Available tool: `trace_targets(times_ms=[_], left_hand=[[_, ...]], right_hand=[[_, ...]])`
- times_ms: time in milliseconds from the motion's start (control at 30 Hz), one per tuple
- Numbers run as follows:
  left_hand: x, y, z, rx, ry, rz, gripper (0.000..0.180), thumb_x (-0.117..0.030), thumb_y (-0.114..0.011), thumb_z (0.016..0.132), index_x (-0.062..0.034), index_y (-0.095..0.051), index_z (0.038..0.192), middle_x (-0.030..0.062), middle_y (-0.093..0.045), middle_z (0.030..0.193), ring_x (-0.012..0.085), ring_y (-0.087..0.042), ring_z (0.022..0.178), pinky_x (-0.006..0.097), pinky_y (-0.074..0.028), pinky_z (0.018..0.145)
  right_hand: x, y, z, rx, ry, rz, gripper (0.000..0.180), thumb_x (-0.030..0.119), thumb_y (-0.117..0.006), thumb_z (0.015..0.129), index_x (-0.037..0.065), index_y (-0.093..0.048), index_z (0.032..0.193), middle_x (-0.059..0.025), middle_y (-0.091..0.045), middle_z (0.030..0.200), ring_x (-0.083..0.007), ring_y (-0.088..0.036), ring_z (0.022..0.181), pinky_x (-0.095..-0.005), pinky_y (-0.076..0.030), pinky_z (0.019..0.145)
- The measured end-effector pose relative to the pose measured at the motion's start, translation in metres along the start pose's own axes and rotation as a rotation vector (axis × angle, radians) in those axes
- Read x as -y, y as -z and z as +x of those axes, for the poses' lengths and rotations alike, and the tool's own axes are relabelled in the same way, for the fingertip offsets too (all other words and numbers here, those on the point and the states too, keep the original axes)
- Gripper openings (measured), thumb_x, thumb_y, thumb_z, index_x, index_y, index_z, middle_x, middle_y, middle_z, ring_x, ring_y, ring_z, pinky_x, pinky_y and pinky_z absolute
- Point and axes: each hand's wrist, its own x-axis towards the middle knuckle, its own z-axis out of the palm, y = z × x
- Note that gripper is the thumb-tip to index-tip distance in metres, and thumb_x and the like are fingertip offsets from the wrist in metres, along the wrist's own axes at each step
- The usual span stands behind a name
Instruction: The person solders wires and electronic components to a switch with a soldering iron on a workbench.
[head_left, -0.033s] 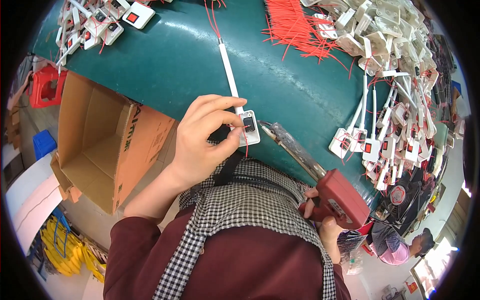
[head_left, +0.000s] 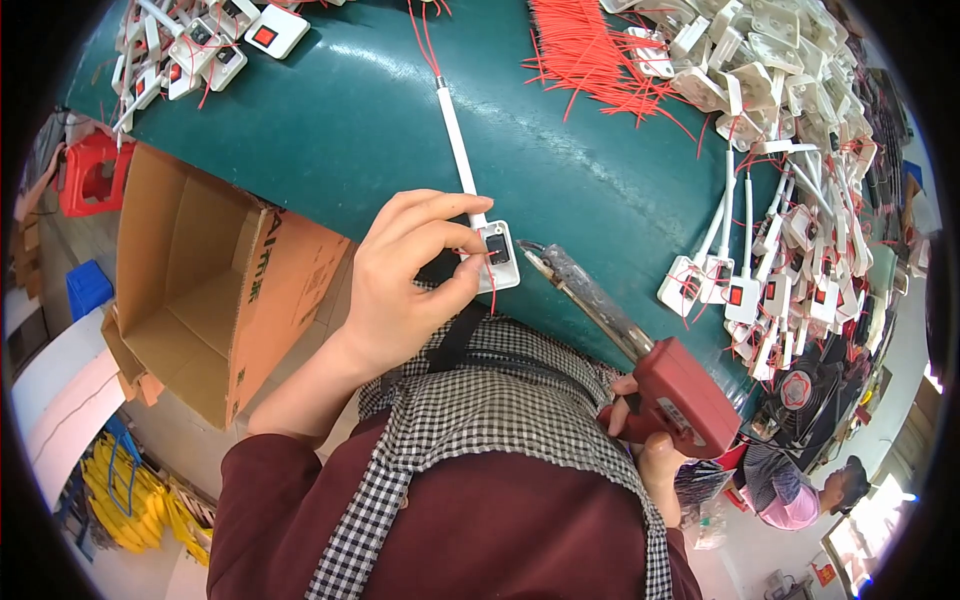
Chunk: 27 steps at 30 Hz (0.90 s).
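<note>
My left hand (head_left: 415, 265) pinches a thin red wire (head_left: 492, 282) between thumb and index finger. The wire lies across a small white plastic housing (head_left: 508, 272) with a black switch (head_left: 497, 247) set inside it. From the housing a white tube (head_left: 459, 145) runs away over the table, with two red wires (head_left: 424, 45) coming out of its far end. My right hand (head_left: 645, 440) is wrapped round the grip of a red soldering gun (head_left: 688, 398). Its narrow tip points at the housing's right side, a small gap apart from it.
Red wires lie heaped (head_left: 590, 55) at the back of the green table (head_left: 330, 120). White plastic covers (head_left: 770, 60) pile up at far right, above wired switch assemblies (head_left: 740, 295). More assemblies (head_left: 205, 45) sit at far left. A cardboard box (head_left: 180, 290) stands left; another person (head_left: 785, 495) is at lower right.
</note>
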Motion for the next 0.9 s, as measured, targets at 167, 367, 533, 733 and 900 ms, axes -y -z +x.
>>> trace_targets(times_ms=[167, 367, 533, 733, 900], left_hand=[[-0.001, 0.001, 0.0, 0.014, 0.0, 0.004, 0.011, 0.001, -0.066, 0.069, -0.0033, -0.062, 0.078, 0.0086, -0.065, 0.105, 0.0252, -0.057, 0.097, 0.035, -0.047, 0.08], [-0.003, 0.012, 0.006, 0.081, 0.002, 0.01, 0.009, -0.002, -0.066, 0.072, -0.0033, -0.062, 0.079, 0.0088, -0.066, 0.103, 0.0247, -0.057, 0.094, 0.035, -0.046, 0.08], [-0.004, 0.015, 0.064, 0.067, -0.129, 0.157, 0.007, -0.007, -0.065, 0.075, -0.0017, -0.062, 0.079, 0.007, -0.065, 0.089, 0.0209, -0.055, 0.085, 0.032, -0.043, 0.075], [0.01, -0.036, 0.139, -0.034, -0.426, 0.687, 0.013, -0.016, -0.068, 0.075, -0.0039, -0.063, 0.078, 0.0069, -0.059, 0.077, 0.0251, -0.056, 0.083, 0.036, -0.045, 0.073], [0.011, -0.04, 0.147, 0.067, -0.313, 0.616, 0.011, -0.015, -0.068, 0.076, -0.0045, -0.064, 0.079, 0.0079, -0.061, 0.079, 0.0241, -0.058, 0.083, 0.038, -0.046, 0.073]], right_hand=[[-0.001, 0.006, -0.003, -0.006, 0.011, -0.003, 0.086, 0.047, -0.075, 0.073, -0.003, -0.037, 0.132, -0.0233, -0.057, 0.112, -0.0181, -0.058, 0.068, -0.0253, -0.047, 0.058], [0.0, 0.008, -0.004, -0.155, 0.103, -0.042, 0.086, 0.055, -0.071, 0.073, -0.005, -0.04, 0.127, -0.023, -0.057, 0.108, -0.0166, -0.056, 0.062, -0.0247, -0.046, 0.052], [0.004, 0.006, -0.001, -0.301, 0.221, -0.098, 0.086, 0.057, -0.07, 0.073, -0.006, -0.04, 0.124, -0.0212, -0.058, 0.101, -0.0161, -0.054, 0.055, -0.0252, -0.045, 0.048], [-0.005, 0.013, -0.001, -0.326, 0.405, -0.1, 0.08, 0.055, -0.062, 0.081, -0.007, -0.037, 0.125, -0.0179, -0.056, 0.1, -0.0125, -0.048, 0.05, -0.0214, -0.037, 0.043], [-0.005, 0.014, -0.01, -0.459, 0.377, -0.055, 0.085, 0.058, -0.068, 0.075, -0.006, -0.038, 0.123, -0.0203, -0.058, 0.098, -0.0157, -0.053, 0.052, -0.0237, -0.042, 0.045]])
